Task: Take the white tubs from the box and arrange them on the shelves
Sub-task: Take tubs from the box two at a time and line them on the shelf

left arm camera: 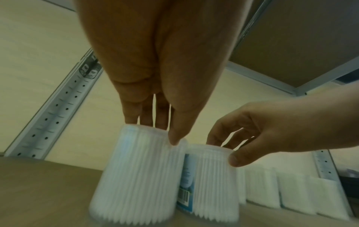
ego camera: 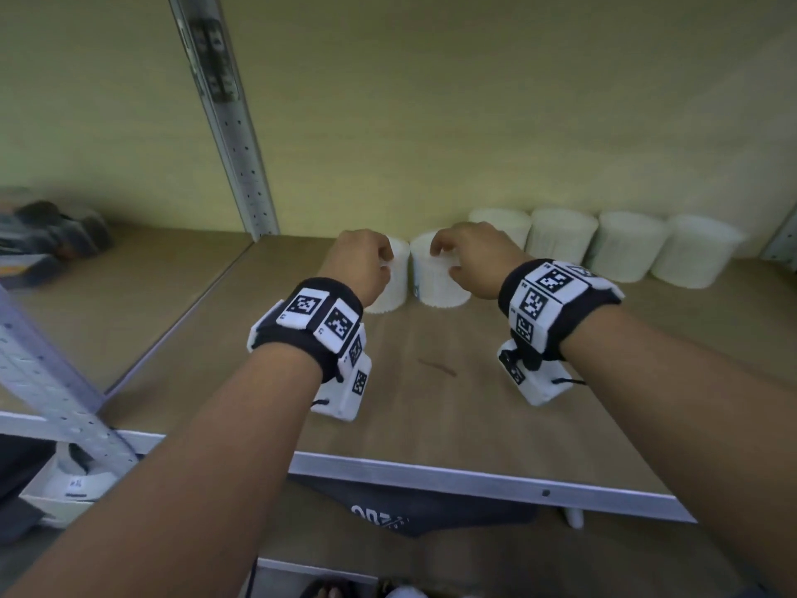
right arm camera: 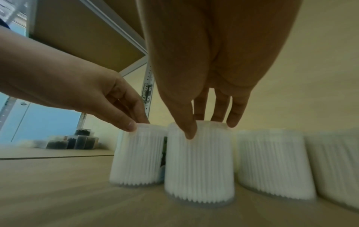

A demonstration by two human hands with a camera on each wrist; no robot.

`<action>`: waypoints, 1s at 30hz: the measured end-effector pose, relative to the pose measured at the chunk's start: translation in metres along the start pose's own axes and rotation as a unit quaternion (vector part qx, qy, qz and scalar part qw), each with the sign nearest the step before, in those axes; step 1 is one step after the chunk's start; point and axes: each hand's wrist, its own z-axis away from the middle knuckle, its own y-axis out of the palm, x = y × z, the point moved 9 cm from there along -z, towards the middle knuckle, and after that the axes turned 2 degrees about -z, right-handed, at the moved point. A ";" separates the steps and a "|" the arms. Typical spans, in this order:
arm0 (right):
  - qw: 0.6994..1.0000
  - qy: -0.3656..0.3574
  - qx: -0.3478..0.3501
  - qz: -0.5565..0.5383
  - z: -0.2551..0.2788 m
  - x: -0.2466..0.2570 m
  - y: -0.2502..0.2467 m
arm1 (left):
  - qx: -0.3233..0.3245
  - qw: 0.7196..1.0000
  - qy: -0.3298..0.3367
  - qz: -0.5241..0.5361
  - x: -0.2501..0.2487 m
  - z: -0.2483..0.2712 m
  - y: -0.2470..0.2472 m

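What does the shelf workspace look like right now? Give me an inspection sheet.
Surface: wooden shelf, one dark streak near the middle.
Job's things: four white tubs in a row at the back wall; two front tubs ahead of the row's left end, upright on the shelf.
Clutter: dark containers on the neighbouring shelf.
Hands: left hand and right hand each grip a front tub by its top.
Cables: nothing seen.
Surroundings: perforated metal upright, cream wall.
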 end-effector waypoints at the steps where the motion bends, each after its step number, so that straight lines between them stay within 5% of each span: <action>1: 1.000 0.000 -0.005 -0.001 -0.008 0.000 0.001 | -0.002 1.000 0.000 0.000 0.004 -0.007 0.000; 13: 0.999 -0.012 -0.020 0.027 -0.077 -0.006 0.013 | -0.026 1.000 0.003 0.011 0.028 -0.067 0.004; 30: 0.999 -0.011 -0.029 0.042 -0.082 -0.027 0.009 | -0.045 0.998 0.028 0.029 0.024 -0.096 0.021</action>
